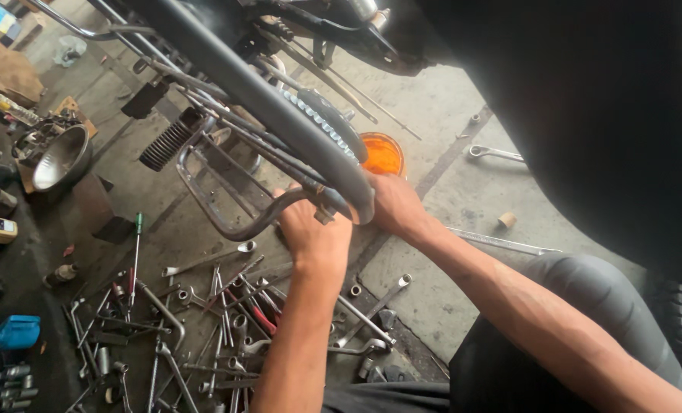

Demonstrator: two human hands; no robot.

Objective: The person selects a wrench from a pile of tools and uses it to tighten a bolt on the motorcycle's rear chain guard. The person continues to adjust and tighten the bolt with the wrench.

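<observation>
A dark motorcycle frame tube runs diagonally down from the upper left, with cables along it. A grey bent rail hangs beneath it. My left hand presses against the joint where that rail meets the tube, fingers hidden behind the metal. My right hand is wrapped around the lower end of the tube beside a small bolt or fitting. Whether either hand also holds a tool is hidden.
Several wrenches and sockets lie scattered on the concrete floor below my arms. An orange lens sits past the tube. A chrome headlamp bowl rests at left. A spanner and a tyre are at right.
</observation>
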